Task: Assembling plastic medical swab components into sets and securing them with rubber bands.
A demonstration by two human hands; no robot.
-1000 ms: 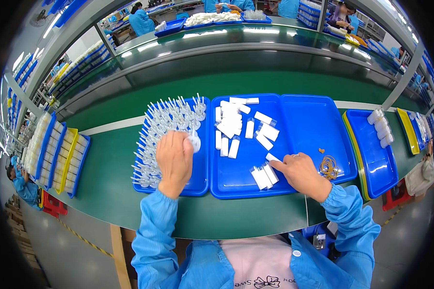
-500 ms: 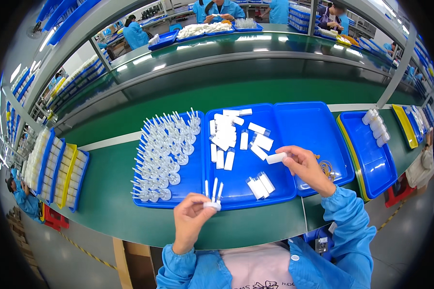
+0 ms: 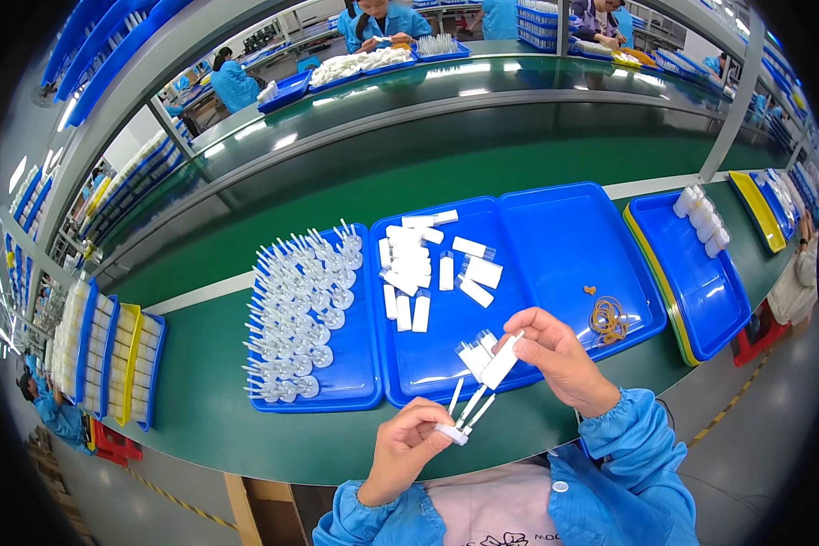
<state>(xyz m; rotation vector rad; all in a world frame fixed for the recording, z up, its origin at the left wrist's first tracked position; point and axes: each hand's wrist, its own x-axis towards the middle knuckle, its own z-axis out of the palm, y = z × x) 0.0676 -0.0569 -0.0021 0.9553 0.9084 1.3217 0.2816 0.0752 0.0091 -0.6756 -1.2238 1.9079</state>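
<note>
- We're up on the wearer's head, left camera of the pair, gazing down and forward across the green table [image 3: 200, 364]!
- Nearest the lens, at the bottom edge: the wearer's own pink shirt [image 3: 491, 487], seen from above.
- Close in, low and right of centre: left hand [image 3: 408, 444], right hand [image 3: 555, 359].
- Mid-range, blue trays [image 3: 569, 259] fill the middle.
- Way back, up top: a blue-clad worker [image 3: 391, 27].
- And that fisheye sweeps wide, bending the metal frame [image 3: 739, 105] around the rim!

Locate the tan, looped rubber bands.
In the head view, the rubber bands lie right of centre in a blue rectangular tray, beyond the right hand.
</note>
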